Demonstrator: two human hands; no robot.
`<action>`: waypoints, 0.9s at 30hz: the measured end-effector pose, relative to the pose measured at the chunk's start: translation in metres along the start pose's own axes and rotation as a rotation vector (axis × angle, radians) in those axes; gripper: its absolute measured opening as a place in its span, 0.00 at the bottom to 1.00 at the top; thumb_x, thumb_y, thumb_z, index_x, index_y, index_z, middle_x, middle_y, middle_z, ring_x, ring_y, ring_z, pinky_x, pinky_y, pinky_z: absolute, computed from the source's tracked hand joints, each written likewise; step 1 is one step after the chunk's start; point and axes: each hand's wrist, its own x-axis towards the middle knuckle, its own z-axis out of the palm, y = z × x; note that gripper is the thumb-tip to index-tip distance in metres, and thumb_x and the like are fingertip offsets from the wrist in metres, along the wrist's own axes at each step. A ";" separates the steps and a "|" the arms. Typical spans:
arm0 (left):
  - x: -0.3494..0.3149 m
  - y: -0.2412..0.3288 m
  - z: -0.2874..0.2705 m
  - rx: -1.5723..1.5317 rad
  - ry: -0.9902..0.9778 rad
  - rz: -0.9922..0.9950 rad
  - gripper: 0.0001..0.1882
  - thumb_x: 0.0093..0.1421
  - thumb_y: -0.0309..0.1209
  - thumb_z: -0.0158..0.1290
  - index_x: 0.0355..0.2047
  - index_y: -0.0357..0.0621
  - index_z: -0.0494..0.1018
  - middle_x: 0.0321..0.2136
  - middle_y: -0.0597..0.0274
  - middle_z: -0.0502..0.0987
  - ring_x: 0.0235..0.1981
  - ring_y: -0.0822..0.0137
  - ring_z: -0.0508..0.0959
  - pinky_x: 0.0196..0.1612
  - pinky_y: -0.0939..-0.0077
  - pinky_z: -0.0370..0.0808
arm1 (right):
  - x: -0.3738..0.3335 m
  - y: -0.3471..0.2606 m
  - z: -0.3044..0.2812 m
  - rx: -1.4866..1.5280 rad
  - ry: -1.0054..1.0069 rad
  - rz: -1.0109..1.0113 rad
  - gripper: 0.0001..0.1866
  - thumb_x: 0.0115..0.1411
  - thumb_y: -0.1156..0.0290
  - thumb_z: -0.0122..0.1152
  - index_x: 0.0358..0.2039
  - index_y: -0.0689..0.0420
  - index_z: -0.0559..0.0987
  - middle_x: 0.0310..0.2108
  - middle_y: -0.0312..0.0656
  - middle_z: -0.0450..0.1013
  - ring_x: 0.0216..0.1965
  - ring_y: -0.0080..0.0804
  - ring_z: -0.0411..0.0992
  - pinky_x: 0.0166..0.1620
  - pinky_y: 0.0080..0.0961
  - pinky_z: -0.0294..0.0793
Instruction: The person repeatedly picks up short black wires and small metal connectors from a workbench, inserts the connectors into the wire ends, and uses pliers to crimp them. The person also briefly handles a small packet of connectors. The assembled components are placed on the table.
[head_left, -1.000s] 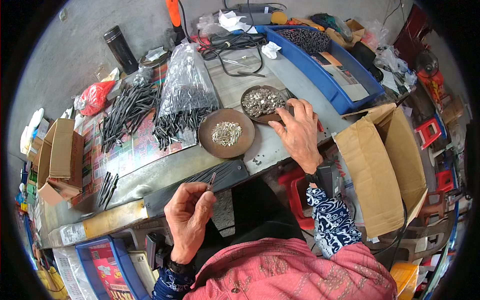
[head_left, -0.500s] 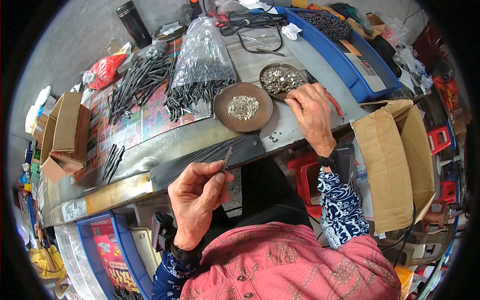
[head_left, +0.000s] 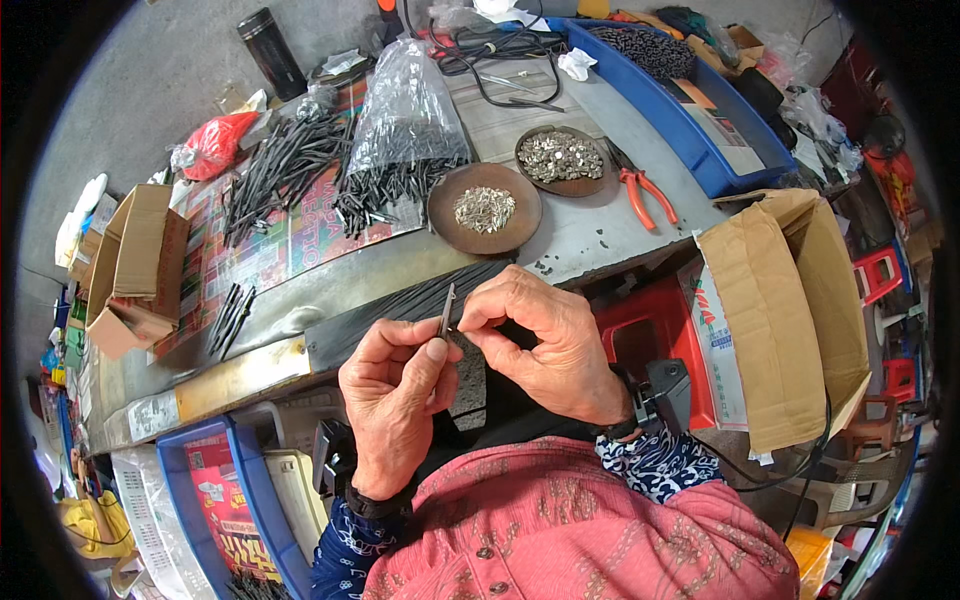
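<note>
In front of my chest, my left hand (head_left: 400,385) pinches a slim dark metal piece (head_left: 447,308) that points upward from between thumb and forefinger. Close beside it on the right, my right hand (head_left: 545,345) has thumb and forefinger pressed together near the piece's side; whatever those fingertips hold is too small to make out. Beyond the hands, a brown round dish (head_left: 512,238) carries a heap of small silvery slivers (head_left: 485,209). A second dark dish (head_left: 598,186) behind it is full of small shiny metal bits (head_left: 560,158).
Red-handled pliers (head_left: 645,198) lie right of the dishes. Dark thin rods (head_left: 290,165) and a clear bag (head_left: 410,100) of similar pieces cover the left. A blue tray (head_left: 690,130) stands at the back right. Cardboard boxes (head_left: 770,320) flank the table; a red stool (head_left: 660,330) is beneath its edge.
My right hand has come from the dish of shiny bits down and left to beside my left hand, uncovering the pliers. The left hand keeps its pinch on the slim piece.
</note>
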 end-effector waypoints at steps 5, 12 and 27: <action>-0.005 0.002 -0.001 -0.001 -0.002 0.014 0.06 0.63 0.20 0.52 0.41 0.35 0.73 0.28 0.60 0.79 0.17 0.79 0.68 0.18 0.86 0.60 | -0.003 -0.008 0.009 0.151 0.015 0.081 0.10 0.52 0.85 0.63 0.35 0.60 0.77 0.30 0.39 0.75 0.31 0.28 0.74 0.36 0.22 0.74; -0.009 0.001 0.001 0.030 -0.007 0.040 0.05 0.63 0.21 0.52 0.39 0.38 0.74 0.27 0.59 0.78 0.15 0.79 0.64 0.17 0.87 0.57 | -0.003 -0.010 0.008 0.060 -0.020 0.005 0.08 0.52 0.82 0.66 0.32 0.60 0.78 0.30 0.40 0.75 0.31 0.28 0.75 0.36 0.22 0.74; -0.012 0.005 -0.001 0.031 0.003 0.018 0.07 0.63 0.19 0.52 0.41 0.32 0.74 0.27 0.61 0.78 0.19 0.79 0.69 0.20 0.86 0.63 | -0.006 -0.009 0.012 0.123 0.031 0.120 0.13 0.51 0.79 0.68 0.35 0.59 0.73 0.27 0.38 0.72 0.30 0.31 0.74 0.34 0.26 0.73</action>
